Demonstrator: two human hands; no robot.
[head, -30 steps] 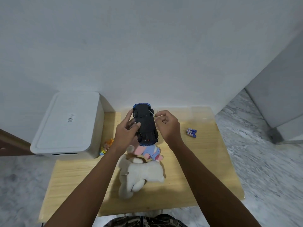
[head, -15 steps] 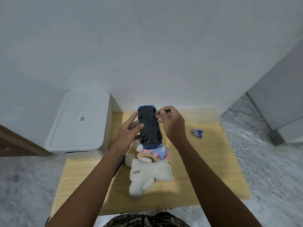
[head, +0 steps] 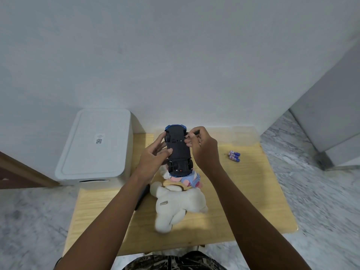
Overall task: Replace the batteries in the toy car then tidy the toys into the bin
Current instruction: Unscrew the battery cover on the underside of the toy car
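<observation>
A blue toy car (head: 179, 151) is held upside down above the wooden table (head: 253, 191), its black underside facing me. My left hand (head: 153, 158) grips the car's left side with the thumb across the underside. My right hand (head: 202, 149) pinches a small screwdriver (head: 191, 134) whose tip touches the car's underside near the right edge. Three purple batteries (head: 234, 155) lie on the table to the right. The white lidded bin (head: 93, 149) stands at the left, its lid on.
A white plush animal (head: 179, 203) lies on the table in front of me. A pink and blue plush (head: 190, 179) sits just under the car. A dark object (head: 141, 195) is partly hidden under my left forearm. Marble floor surrounds the table.
The view has shifted a little to the left, so everything sits further right. My right hand has brought the screwdriver tip down onto the car's underside. The left hand keeps its grip.
</observation>
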